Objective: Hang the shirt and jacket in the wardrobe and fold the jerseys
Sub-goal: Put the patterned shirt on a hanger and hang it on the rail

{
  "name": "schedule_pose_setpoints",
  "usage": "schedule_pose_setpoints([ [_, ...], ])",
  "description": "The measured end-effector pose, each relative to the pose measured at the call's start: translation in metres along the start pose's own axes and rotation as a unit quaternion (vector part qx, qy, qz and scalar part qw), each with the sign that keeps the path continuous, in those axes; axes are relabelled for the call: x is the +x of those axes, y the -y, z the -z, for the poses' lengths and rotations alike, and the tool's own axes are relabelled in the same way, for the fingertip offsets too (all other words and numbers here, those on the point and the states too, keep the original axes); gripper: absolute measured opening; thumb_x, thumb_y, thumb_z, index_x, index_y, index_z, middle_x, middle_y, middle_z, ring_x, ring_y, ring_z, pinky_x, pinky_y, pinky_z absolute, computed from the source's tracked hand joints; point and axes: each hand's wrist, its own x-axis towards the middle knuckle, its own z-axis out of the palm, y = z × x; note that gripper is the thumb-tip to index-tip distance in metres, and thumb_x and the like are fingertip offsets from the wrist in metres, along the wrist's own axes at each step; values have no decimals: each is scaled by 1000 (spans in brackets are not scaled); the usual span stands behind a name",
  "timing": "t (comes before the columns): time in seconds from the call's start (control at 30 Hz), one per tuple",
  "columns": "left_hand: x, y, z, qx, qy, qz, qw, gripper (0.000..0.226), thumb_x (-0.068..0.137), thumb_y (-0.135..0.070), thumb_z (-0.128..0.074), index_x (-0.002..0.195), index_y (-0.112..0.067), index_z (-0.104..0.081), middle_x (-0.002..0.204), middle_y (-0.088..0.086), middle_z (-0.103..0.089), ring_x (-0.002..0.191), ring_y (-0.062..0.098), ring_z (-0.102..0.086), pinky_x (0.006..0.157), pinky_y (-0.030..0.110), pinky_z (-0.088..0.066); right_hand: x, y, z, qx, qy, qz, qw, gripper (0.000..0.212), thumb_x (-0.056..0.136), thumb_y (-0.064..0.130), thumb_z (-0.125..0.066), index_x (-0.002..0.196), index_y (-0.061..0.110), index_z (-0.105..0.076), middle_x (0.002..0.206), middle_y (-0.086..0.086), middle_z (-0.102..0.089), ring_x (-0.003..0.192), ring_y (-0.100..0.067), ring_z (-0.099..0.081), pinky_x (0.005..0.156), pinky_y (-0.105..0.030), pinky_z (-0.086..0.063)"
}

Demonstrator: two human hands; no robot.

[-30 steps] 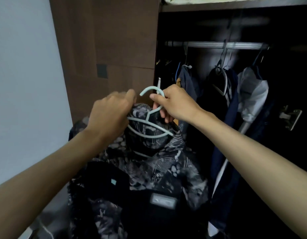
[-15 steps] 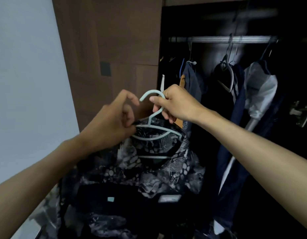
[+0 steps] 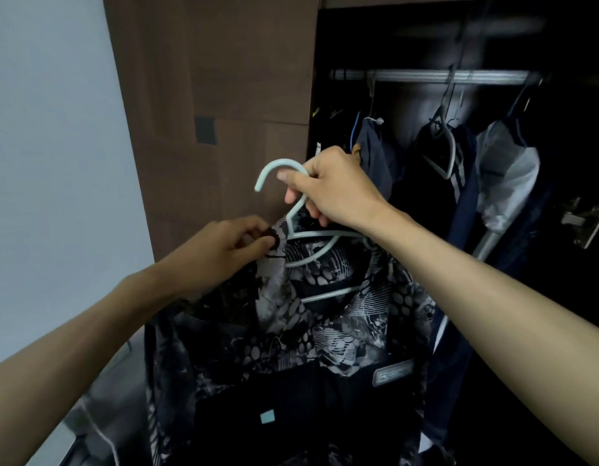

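A black and grey patterned garment (image 3: 325, 334) hangs on a pale blue plastic hanger (image 3: 311, 253) in front of the open wardrobe. My right hand (image 3: 335, 188) grips the hanger at the base of its hook, holding it up. My left hand (image 3: 224, 253) pinches the garment's left shoulder edge beside the hanger's arm. The hanger's hook (image 3: 274, 169) curves up to the left, free of the rail. The metal wardrobe rail (image 3: 419, 75) runs across the dark interior above and to the right.
Several dark and white garments (image 3: 459, 169) hang on the rail at the right. A brown wardrobe panel (image 3: 217, 95) stands at the left of the opening, beside a pale wall (image 3: 49, 146). A metal hinge (image 3: 583, 220) sits at the far right.
My left hand has dropped from the collar top to the garment's left shoulder and pinches it there. The hanger's hook now stands clear above my right hand.
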Motion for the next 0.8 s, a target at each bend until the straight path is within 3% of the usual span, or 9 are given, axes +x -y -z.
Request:
schedule_pose_setpoints([
  [0.1,4,-13,0,-27,-59,-10,998,20,104,-38,-47,119,-39,-60,99,-22,-71,94,-4,-65,85,26,-50,2,1,6,20,-4,-9,1000,43,100,37,-62,68,11,-76,43,-2,-59,32,-14,-54,40,-16,-39],
  [0.17,6,-20,-3,29,-40,-28,998,23,99,-60,-40,109,-48,-57,88,-26,-69,83,-4,-65,76,33,-51,4,2,10,27,-3,-14,1000,42,100,37,-63,70,10,-76,42,-2,-58,32,-15,-54,39,-18,-40],
  [0.23,6,-23,-8,111,-28,-33,993,29,94,-68,-37,98,-46,-55,72,-22,-64,67,-1,-60,66,37,-49,4,-1,15,28,7,-13,1000,42,100,36,-63,71,8,-76,43,-2,-59,33,-15,-54,39,-19,-41],
  [0.43,4,-19,2,216,-50,-8,975,48,91,-74,-27,82,-33,-52,70,-11,-60,69,10,-57,72,42,-52,-6,-30,28,109,32,-44,993,42,100,34,-63,78,1,-74,46,-7,-60,36,-20,-53,40,-24,-45],
  [0.53,5,-25,9,161,6,22,987,65,84,-87,-18,98,-44,-64,96,-17,-72,93,5,-65,92,42,-50,-9,-35,27,138,47,-48,988,42,101,33,-63,80,-2,-73,47,-8,-59,38,-22,-54,42,-25,-46],
  [0.57,5,-26,13,125,17,34,992,64,86,-86,-17,109,-52,-65,112,-25,-70,107,1,-62,103,42,-45,-10,-36,28,145,47,-49,987,42,101,33,-63,79,-2,-73,47,-7,-59,38,-22,-53,42,-25,-46],
  [0.63,5,-26,20,96,26,38,994,49,90,-79,-18,114,-65,-58,121,-34,-58,118,-2,-52,114,41,-35,-11,-38,29,151,35,-51,987,41,101,32,-63,77,0,-72,45,-6,-58,36,-20,-52,41,-24,-44],
  [0.7,5,-22,23,110,45,24,993,45,91,-79,-17,108,-67,-57,121,-37,-58,120,0,-54,114,42,-35,-9,-39,29,146,15,-48,988,41,100,32,-64,73,2,-72,43,-4,-57,35,-20,-51,40,-23,-43],
  [0.8,7,-9,23,138,54,12,989,59,87,-83,-16,106,-47,-59,103,-25,-68,104,5,-64,101,46,-46,-7,-41,26,136,-18,-42,990,43,100,34,-64,67,7,-71,41,-3,-55,34,-20,-49,40,-23,-42],
])
